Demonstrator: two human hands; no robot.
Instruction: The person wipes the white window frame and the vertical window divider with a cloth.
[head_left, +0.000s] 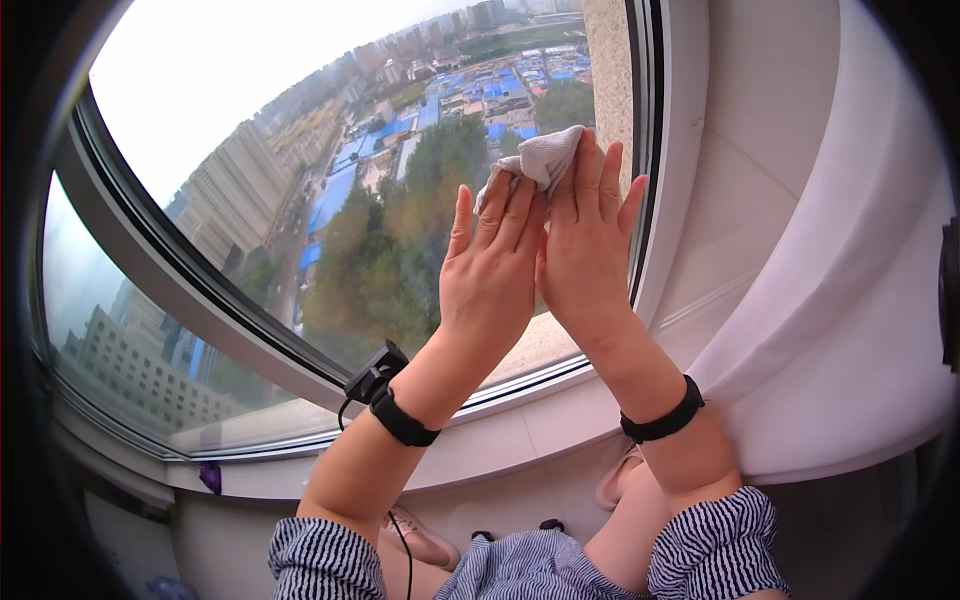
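Observation:
A light grey cloth (551, 156) lies bunched against the glass pane of a window (405, 247). The fingers of my left hand (491, 262) are laid over the cloth's lower left part, with the thumb side next to my right hand. My right hand (592, 247) presses flat, its inner fingers on the cloth's right edge and its outer fingers spread off it. Both hands are side by side, palms towards the pane. Parts of the cloth are hidden under the fingers.
The white window frame (684, 150) runs close on the right, beside a white curtain (825, 360). A tiled sill (517, 435) lies below. A small purple item (211, 478) is at the lower left. A black device with a cable is at my left wrist.

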